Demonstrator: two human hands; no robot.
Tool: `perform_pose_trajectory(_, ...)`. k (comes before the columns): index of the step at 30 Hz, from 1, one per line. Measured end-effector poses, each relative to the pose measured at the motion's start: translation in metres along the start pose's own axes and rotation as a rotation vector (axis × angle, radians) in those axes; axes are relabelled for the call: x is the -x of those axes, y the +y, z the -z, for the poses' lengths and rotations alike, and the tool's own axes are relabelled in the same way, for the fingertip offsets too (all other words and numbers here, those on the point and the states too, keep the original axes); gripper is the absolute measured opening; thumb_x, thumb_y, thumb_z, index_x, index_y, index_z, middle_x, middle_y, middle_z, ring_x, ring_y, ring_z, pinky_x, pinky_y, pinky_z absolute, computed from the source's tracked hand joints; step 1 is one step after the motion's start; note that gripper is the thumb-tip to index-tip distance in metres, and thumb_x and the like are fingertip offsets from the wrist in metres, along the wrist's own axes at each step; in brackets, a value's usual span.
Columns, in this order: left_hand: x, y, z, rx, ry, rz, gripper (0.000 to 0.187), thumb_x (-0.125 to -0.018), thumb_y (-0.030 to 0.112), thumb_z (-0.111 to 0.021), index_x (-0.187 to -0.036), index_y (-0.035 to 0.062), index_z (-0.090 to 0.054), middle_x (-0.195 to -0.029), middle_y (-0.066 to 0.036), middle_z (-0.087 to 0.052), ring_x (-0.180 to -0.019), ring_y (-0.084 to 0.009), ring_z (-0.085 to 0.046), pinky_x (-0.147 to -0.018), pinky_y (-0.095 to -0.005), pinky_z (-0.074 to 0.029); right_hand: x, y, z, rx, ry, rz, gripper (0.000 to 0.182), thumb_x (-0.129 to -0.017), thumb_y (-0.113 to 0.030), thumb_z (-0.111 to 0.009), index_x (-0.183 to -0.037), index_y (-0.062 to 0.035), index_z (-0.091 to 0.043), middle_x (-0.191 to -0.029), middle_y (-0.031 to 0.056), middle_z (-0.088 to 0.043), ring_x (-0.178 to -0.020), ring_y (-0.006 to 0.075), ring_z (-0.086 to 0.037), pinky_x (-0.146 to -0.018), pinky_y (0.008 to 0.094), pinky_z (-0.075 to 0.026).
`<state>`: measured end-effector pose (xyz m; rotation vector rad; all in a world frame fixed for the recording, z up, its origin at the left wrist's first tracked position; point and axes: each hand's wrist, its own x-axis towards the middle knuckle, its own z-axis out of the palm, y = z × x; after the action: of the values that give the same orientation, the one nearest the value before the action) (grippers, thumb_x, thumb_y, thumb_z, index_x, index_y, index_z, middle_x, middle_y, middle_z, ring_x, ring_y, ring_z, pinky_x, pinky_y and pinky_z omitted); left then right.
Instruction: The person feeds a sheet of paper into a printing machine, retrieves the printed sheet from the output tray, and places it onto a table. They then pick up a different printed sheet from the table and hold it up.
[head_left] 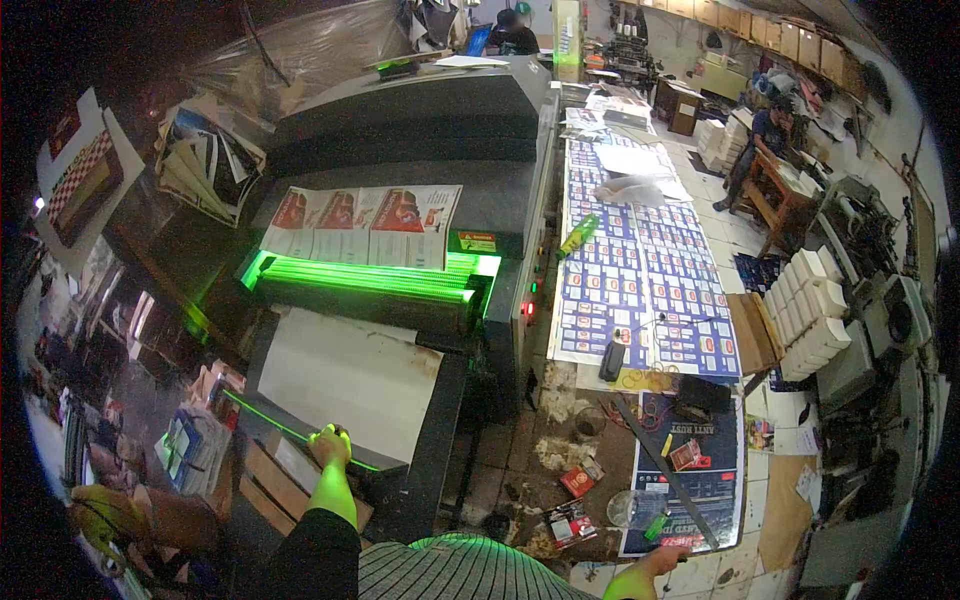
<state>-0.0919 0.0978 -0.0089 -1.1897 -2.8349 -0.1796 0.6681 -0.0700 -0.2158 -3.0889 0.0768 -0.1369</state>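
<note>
A white sheet [320,360] is noted on the tray [442,400], left of centre; judged light, crease-prone, best taken by opposite edges. Left hand [330,445] is seen curled near its lower edge (grip cannot be told). Right hand [665,560], lower right, is seen beside the tabletop [555,450]; grasp unclear.

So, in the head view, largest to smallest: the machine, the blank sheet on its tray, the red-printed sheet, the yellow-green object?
1. Machine
2. Blank sheet and red-printed sheet: too alike to rank
3. Yellow-green object
</note>
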Motion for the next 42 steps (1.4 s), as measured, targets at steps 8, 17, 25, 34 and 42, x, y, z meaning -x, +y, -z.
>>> perform_pose_trajectory(8,0.002,0.001,0.002,-0.018,0.013,-0.009,0.026,-0.086,0.031,-0.055,-0.091,0.0125,-0.072,-0.090,-0.015,-0.071,-0.091,-0.0311,-0.064,-0.094,-0.0391,-0.038,0.004,0.003,0.004,-0.012,0.032,0.089,0.040,-0.096,-0.017,-0.044,-0.133,-0.0063,-0.035,-0.069,0.0156,-0.067,-0.060,0.0282,-0.070,-0.046,0.0396,-0.057)
perform_pose_trajectory(17,0.000,-0.001,0.001,0.038,-0.022,-0.006,0.024,-0.084,0.030,-0.057,-0.091,0.0135,-0.072,-0.090,-0.014,-0.071,-0.092,-0.0299,-0.065,-0.096,-0.0383,-0.037,0.009,0.000,0.013,0.041,0.072,0.139,0.044,-0.093,-0.014,-0.048,-0.131,0.0033,-0.034,-0.066,0.0127,-0.067,-0.059,0.0265,-0.070,-0.046,0.0372,-0.057)
perform_pose_trajectory(25,-0.002,-0.004,-0.006,0.018,-0.008,-0.010,0.024,-0.084,0.030,-0.057,-0.092,0.0133,-0.072,-0.091,-0.014,-0.071,-0.093,-0.0302,-0.065,-0.095,-0.0386,-0.037,0.005,0.002,0.006,-0.002,0.045,0.108,0.043,-0.093,-0.014,-0.048,-0.130,0.0023,-0.035,-0.068,0.0138,-0.068,-0.059,0.0272,-0.070,-0.047,0.0386,-0.058)
perform_pose_trajectory(34,0.001,0.004,0.008,-0.008,-0.023,-0.023,0.024,-0.084,0.031,-0.057,-0.092,0.0133,-0.072,-0.091,-0.014,-0.071,-0.092,-0.0298,-0.065,-0.095,-0.0388,-0.037,-0.031,0.021,-0.076,-0.144,-0.029,-0.049,0.044,-0.094,-0.014,-0.047,-0.132,0.0017,-0.035,-0.070,0.0151,-0.068,-0.061,0.0276,-0.070,-0.048,0.0400,-0.058)
perform_pose_trajectory(42,0.002,0.000,0.003,0.013,-0.008,-0.015,0.023,-0.085,0.031,-0.058,-0.088,0.0120,-0.071,-0.090,-0.014,-0.071,-0.094,-0.0294,-0.064,-0.095,-0.0387,-0.039,-0.004,0.005,-0.003,-0.047,-0.050,0.061,0.047,-0.096,-0.020,-0.045,-0.136,0.0014,-0.032,-0.077,0.0151,-0.069,-0.068,0.0303,-0.071,-0.053,0.0408,-0.059)
